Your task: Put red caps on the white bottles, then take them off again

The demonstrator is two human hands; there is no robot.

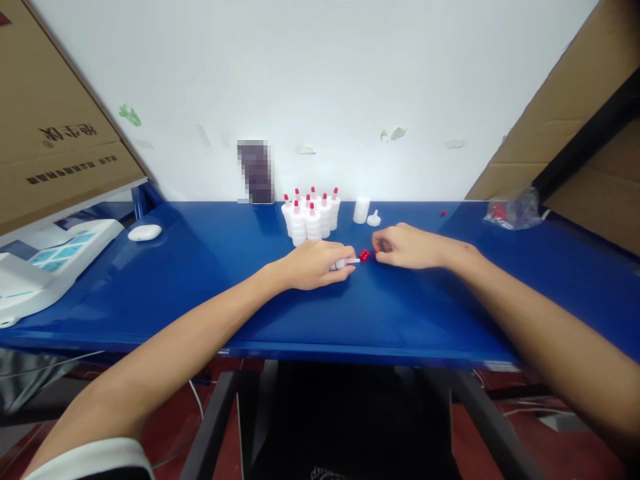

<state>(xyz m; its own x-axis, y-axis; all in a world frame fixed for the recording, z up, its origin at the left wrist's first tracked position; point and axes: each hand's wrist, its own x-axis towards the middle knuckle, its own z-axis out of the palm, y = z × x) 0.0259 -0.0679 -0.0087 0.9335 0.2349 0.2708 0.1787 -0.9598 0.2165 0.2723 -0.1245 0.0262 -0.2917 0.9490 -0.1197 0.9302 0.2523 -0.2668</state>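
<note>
My left hand (315, 263) is closed around a white nozzle cap (341, 263), its tapered tip pointing right. The palm hides whether a bottle is attached behind it. Just past that tip lies a small cluster of red tip caps (365, 255) on the blue table. To the right of the cluster, my right hand (400, 245) has its thumb and fingers curled into a pinch, with a bit of red showing at the fingertips. Behind my left hand stands a group of white squeeze bottles (313, 223) with red-tipped nozzles.
A white cylindrical bottle (361, 209) and a loose white nozzle cap (373, 219) sit behind my right hand. A clear bag (515, 208) with red pieces lies at the right. At left are a white case (145, 232) and a white device (60, 263). Cardboard (65, 127) flanks the table.
</note>
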